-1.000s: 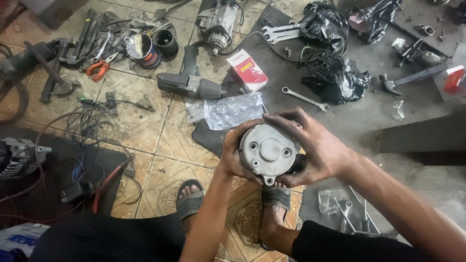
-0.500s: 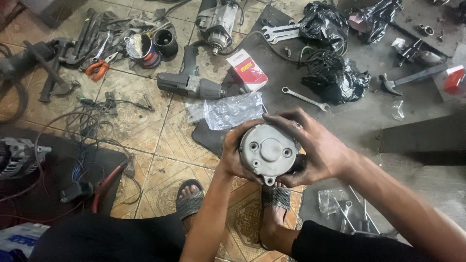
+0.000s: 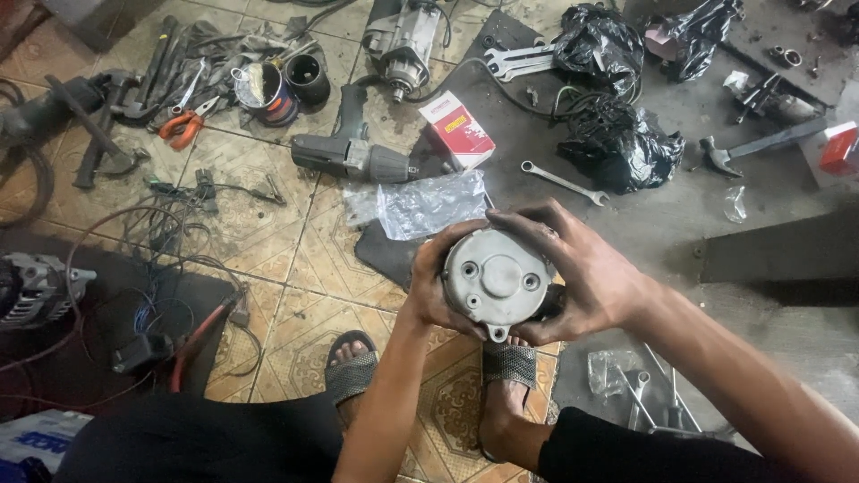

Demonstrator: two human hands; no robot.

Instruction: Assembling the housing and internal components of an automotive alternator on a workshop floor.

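Observation:
A round grey metal motor housing (image 3: pixel 497 279) with a raised centre cap and small bolt holes faces the camera, held above my sandalled feet. My left hand (image 3: pixel 430 284) grips its left side, fingers wrapped behind it. My right hand (image 3: pixel 580 274) cups its right side and top, fingertips curled over the upper rim. Both hands are smeared with grease. The back of the housing is hidden.
On the tiled floor lie a clear plastic bag (image 3: pixel 420 204), a grey power drill (image 3: pixel 351 156), a red-and-white box (image 3: pixel 457 131), a spanner (image 3: pixel 564 182), black plastic bags (image 3: pixel 619 139), a hammer (image 3: pixel 747 145), orange pliers (image 3: pixel 182 125), loose wires (image 3: pixel 170 259) and an alternator (image 3: pixel 36 284) at left.

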